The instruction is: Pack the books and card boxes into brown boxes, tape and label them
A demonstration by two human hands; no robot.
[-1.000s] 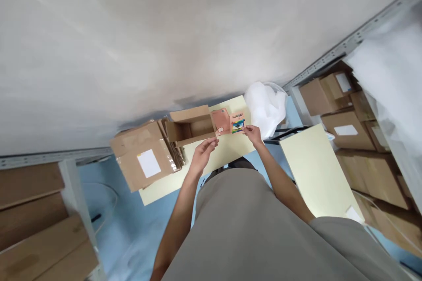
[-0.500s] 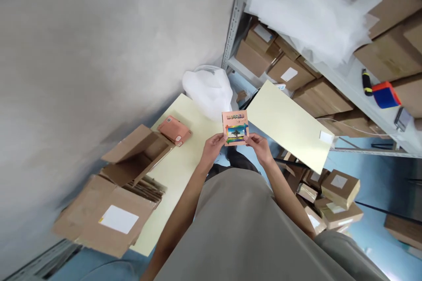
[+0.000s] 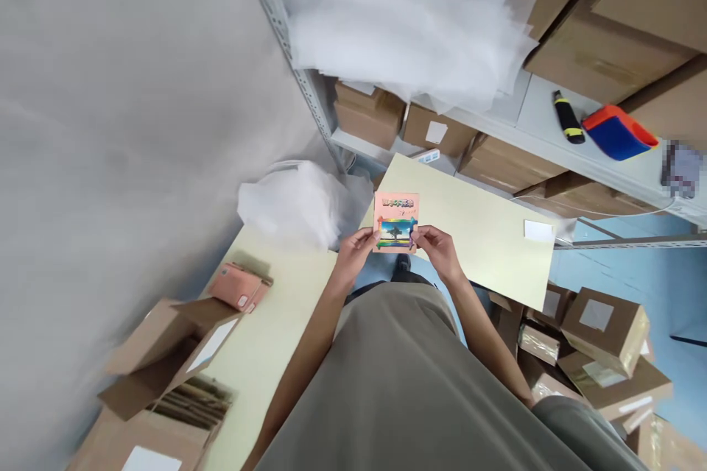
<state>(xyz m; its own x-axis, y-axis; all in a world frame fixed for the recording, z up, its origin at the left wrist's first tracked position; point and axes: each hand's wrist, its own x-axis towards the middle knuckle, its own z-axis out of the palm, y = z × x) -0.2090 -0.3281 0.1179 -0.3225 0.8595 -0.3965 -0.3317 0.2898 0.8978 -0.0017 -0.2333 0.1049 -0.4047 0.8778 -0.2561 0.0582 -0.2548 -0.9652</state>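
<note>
A small pink card packet (image 3: 395,222) with a colourful picture is held up in front of me by both hands. My left hand (image 3: 353,254) pinches its lower left edge and my right hand (image 3: 436,249) pinches its lower right edge. It hangs above the gap between two pale yellow tables (image 3: 486,235). A second pink packet (image 3: 238,287) lies on the left table (image 3: 265,353), beside an open cardboard box (image 3: 160,353).
A white plastic bag (image 3: 292,202) sits at the left table's far end. Metal shelving (image 3: 552,140) carries cardboard boxes, white foam sheets (image 3: 409,29), a black and yellow tool (image 3: 566,118) and a blue and orange object (image 3: 618,132). More sealed boxes (image 3: 602,324) lie on the blue floor at right.
My view has swung right toward the shelving. The packet went from my right hand alone near the open box to both hands, and the box now lies at lower left.
</note>
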